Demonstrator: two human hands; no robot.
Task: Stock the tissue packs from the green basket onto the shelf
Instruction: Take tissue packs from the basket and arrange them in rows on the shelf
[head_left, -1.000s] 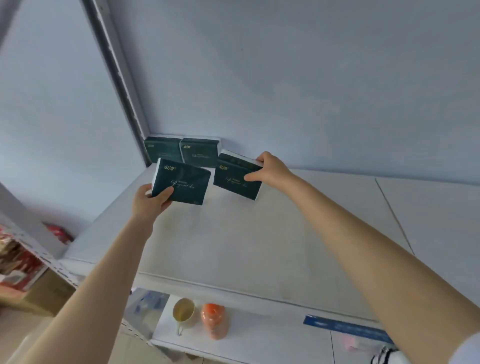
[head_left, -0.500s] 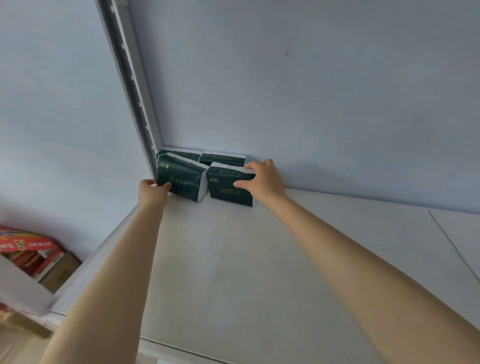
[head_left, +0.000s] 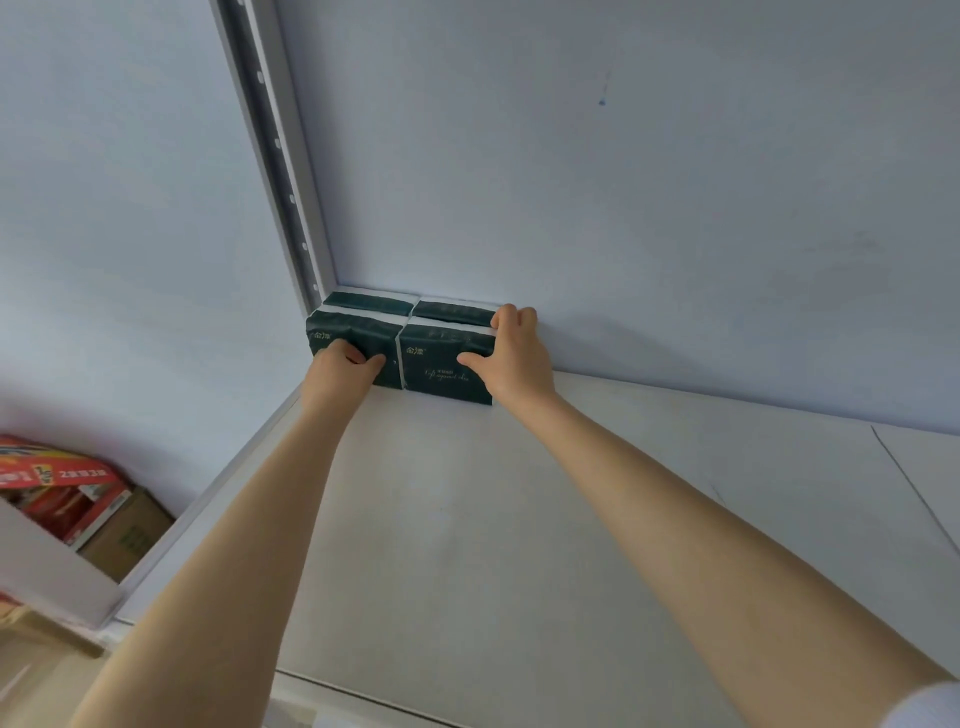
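Note:
Several dark green tissue packs stand in the back left corner of the white shelf (head_left: 519, 519). Two rear packs (head_left: 371, 301) lie against the back wall. A front left pack (head_left: 358, 332) and a front right pack (head_left: 441, 364) stand side by side before them. My left hand (head_left: 343, 369) grips the front face of the left pack with curled fingers. My right hand (head_left: 514, 353) holds the right end of the right pack, thumb on its front and fingers over its top. The green basket is out of view.
A grey perforated upright post (head_left: 275, 156) rises at the shelf's left corner. The pale wall (head_left: 623, 182) stands right behind the packs. Red boxes (head_left: 57, 478) and a cardboard carton (head_left: 124, 540) sit lower left, beyond the shelf's left edge.
Both hands have pushed the two front packs back against the rear packs and squared them side by side. The left pack, tilted before, now stands straight. The view has moved closer.

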